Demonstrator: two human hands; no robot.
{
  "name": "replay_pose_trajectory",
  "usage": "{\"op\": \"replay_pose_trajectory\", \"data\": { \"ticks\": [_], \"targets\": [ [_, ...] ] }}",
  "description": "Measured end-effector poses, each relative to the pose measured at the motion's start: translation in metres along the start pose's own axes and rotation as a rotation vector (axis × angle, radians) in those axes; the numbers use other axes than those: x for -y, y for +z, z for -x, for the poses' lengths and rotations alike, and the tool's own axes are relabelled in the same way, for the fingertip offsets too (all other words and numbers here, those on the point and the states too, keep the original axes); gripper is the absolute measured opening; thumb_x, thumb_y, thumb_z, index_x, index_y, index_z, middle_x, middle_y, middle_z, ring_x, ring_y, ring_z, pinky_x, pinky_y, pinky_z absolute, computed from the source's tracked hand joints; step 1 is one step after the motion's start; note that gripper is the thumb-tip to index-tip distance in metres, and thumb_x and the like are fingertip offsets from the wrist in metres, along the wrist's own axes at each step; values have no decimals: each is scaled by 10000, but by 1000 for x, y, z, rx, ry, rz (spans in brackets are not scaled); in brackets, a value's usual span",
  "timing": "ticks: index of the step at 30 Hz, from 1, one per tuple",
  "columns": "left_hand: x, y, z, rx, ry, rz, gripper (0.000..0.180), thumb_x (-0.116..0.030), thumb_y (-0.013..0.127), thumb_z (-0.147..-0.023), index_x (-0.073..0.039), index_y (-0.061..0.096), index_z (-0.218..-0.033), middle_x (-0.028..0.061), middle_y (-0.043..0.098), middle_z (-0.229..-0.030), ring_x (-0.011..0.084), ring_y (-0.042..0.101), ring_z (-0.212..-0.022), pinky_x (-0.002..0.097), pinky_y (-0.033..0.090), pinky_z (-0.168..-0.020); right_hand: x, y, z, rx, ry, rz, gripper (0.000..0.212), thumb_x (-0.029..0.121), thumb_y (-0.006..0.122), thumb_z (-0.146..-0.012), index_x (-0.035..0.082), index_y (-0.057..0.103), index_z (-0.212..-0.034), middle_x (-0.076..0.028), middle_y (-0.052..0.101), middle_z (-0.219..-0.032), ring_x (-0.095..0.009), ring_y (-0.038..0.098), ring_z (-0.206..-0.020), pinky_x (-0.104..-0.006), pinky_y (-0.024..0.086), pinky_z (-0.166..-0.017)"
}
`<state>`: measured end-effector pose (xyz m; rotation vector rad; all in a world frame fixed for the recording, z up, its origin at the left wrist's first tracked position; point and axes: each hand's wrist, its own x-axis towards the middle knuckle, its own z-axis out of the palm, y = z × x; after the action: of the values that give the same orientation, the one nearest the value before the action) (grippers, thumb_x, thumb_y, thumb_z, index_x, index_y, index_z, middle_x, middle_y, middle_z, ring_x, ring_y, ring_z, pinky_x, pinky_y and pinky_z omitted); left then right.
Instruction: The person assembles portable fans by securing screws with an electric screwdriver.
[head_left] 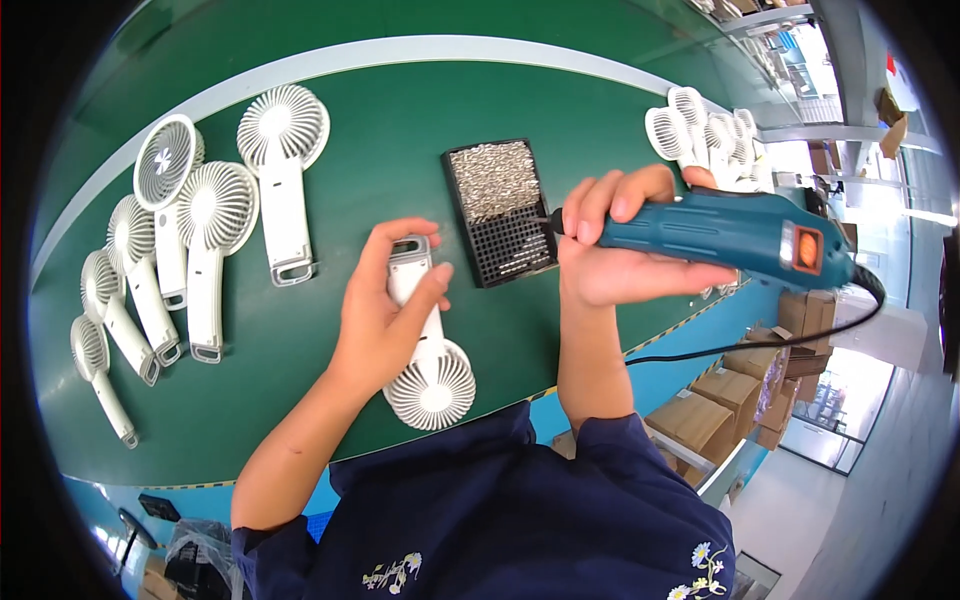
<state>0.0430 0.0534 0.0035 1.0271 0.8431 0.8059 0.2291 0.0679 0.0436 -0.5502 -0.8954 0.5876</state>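
Observation:
My left hand [385, 310] is closed around the handle of a white handheld fan [432, 388], whose round grille points toward me on the green table. In my right hand [625, 240] is a teal electric screwdriver [700, 235] with an orange switch and a black cord. Its dark tip reaches left to the edge of a black screw tray [476, 262]. Silvery screws fill the tray's far part, and some stand in rows of holes in its near part. My left hand is just left of this tray.
Several white handheld fans [205, 215] lie across the table's left side. Another group of fans [700, 135] is heaped at the far right. The screwdriver's cord [740, 348] droops past the table's right edge. Cardboard boxes [700, 420] stand beyond that edge.

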Motion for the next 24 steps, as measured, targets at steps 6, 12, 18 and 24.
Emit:
{"op": "replay_pose_trajectory", "data": {
  "ticks": [6,12,18,24],
  "targets": [
    [5,-1,-3,11,68,-3,155,-87,528,-935,-8,549,-1066,88,504,-1089,101,575,-733,252,511,-637,-7,-8,1,-67,25,106,834,840,240,-766,130,381,-1179,-44,462,-640,-142,399,-365,-274,345,-320],
    [3,0,-4,25,93,-52,133,-79,520,-936,9,599,-995,101,479,-1121,105,579,-740,259,523,-648,-16,-13,2,-94,30,87,875,862,257,-734,104,378,-1154,-58,472,-630,-150,410,-364,-276,368,-319],
    [3,-1,-3,11,105,-48,142,-83,520,-937,9,608,-999,96,481,-1114,105,579,-736,250,520,-643,-14,-9,2,-158,79,18,906,878,260,-715,85,374,-1139,-66,475,-628,-158,413,-364,-279,380,-319],
    [-2,3,-2,-34,68,-155,138,-45,654,-824,-28,653,-960,91,509,-1087,122,596,-759,253,507,-658,9,7,8,-182,107,-125,818,853,240,-752,172,395,-1178,-39,467,-631,-141,397,-345,-273,355,-312]
  ]
}}
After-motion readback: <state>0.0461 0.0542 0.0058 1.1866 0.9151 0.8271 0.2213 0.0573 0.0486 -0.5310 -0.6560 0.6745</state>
